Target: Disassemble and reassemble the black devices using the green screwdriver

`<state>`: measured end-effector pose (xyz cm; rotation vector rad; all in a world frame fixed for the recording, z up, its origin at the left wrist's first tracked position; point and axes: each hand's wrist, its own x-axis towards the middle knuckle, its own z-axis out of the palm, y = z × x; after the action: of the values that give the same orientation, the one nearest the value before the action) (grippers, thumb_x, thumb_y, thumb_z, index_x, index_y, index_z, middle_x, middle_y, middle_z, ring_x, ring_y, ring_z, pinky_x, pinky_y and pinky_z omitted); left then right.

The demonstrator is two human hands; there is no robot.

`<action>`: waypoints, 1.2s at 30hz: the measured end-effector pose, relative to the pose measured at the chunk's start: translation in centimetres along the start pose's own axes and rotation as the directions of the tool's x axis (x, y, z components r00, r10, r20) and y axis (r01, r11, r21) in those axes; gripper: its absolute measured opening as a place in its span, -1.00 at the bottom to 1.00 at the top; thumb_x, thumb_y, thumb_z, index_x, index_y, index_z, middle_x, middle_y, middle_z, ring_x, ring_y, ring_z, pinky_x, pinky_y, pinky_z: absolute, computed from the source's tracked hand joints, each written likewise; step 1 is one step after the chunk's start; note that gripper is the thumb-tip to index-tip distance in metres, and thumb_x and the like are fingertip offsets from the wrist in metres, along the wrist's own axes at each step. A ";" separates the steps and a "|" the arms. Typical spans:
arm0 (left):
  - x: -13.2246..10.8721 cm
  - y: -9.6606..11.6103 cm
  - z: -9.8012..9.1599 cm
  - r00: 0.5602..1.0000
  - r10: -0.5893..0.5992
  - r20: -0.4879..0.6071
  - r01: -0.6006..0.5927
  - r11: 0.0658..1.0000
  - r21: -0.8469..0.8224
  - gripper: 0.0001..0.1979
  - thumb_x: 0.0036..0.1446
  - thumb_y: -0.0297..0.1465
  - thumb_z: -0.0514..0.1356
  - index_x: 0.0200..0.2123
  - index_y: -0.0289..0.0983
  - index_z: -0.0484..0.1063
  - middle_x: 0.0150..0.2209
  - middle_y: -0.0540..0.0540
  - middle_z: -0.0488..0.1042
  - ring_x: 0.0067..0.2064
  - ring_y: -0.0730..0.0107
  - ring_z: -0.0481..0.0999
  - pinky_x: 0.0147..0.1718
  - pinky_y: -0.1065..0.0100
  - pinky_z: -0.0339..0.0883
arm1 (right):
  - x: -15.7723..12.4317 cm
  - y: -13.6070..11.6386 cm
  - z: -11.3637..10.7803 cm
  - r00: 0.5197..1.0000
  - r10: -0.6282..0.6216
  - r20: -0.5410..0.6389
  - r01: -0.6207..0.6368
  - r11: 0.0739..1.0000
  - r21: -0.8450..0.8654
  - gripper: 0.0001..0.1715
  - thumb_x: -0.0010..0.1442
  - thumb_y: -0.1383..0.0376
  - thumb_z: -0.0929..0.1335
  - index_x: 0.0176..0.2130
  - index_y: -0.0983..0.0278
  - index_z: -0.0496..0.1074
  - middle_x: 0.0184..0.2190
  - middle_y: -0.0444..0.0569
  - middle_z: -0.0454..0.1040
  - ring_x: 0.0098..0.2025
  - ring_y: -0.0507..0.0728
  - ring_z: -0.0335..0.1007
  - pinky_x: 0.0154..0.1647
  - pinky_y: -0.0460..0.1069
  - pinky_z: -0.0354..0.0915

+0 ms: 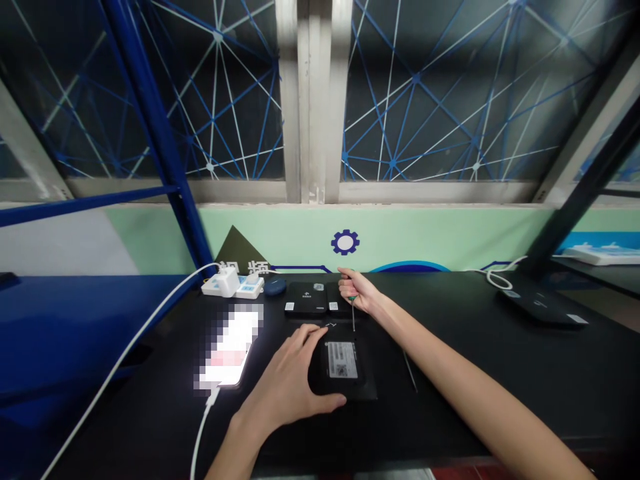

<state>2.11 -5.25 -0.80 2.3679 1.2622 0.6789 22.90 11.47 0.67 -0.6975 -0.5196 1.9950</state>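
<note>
My left hand [285,383] lies open, fingers spread, steadying the black device [343,370] at lower centre so it can't slide. Just above it, my right hand [357,292] pinches a green-handled screwdriver [353,317] upright, shaft pointing down.

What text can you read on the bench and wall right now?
"视频" on the green wall, partly cut off.
White label on the black device under the left hand: too small to read.
Power strip markings: too small to read.
Phone screen: pixelated, unreadable.
Screwdriver in the right hand: no text visible.
</note>
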 end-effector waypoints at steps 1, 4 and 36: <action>0.0 0.0 0.0 1.000 0.006 0.003 -0.006 1.000 0.007 -0.07 -0.10 -0.07 0.40 0.32 -0.05 0.12 0.26 -0.11 0.20 0.23 -0.04 0.26 0.20 0.02 0.20 | 0.1 0.1 0.0 1.000 -0.004 0.002 0.004 1.000 0.005 -0.57 0.38 0.33 0.25 -0.46 0.18 -0.05 -0.69 -0.41 -0.17 -0.78 -0.13 -0.28 -0.85 -0.24 -0.19; 0.0 0.0 0.1 1.000 0.015 0.020 -0.015 1.000 0.020 -0.03 -0.16 -0.01 0.42 0.31 -0.07 0.15 0.25 -0.13 0.22 0.23 -0.10 0.25 0.23 -0.06 0.13 | 0.1 0.3 0.0 1.000 -0.011 0.014 0.011 1.000 0.029 -0.58 0.40 0.34 0.22 -0.45 0.18 -0.05 -0.70 -0.41 -0.19 -0.78 -0.12 -0.27 -0.85 -0.23 -0.19; 0.0 -0.1 -0.5 1.000 0.025 0.003 -0.025 0.996 -0.087 -0.05 -0.21 -0.15 0.47 0.26 -0.08 0.19 0.24 -0.13 0.23 0.24 -0.06 0.27 0.21 0.03 0.20 | -0.4 0.9 0.2 1.000 -0.008 -0.001 0.008 0.999 0.053 -0.57 0.37 0.36 0.22 -0.47 0.16 -0.08 -0.70 -0.41 -0.20 -0.79 -0.11 -0.28 -0.89 -0.21 -0.19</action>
<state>1.74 -5.21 -0.40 2.3172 1.1787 0.7216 22.38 10.65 0.42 -0.6623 -0.4669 1.9942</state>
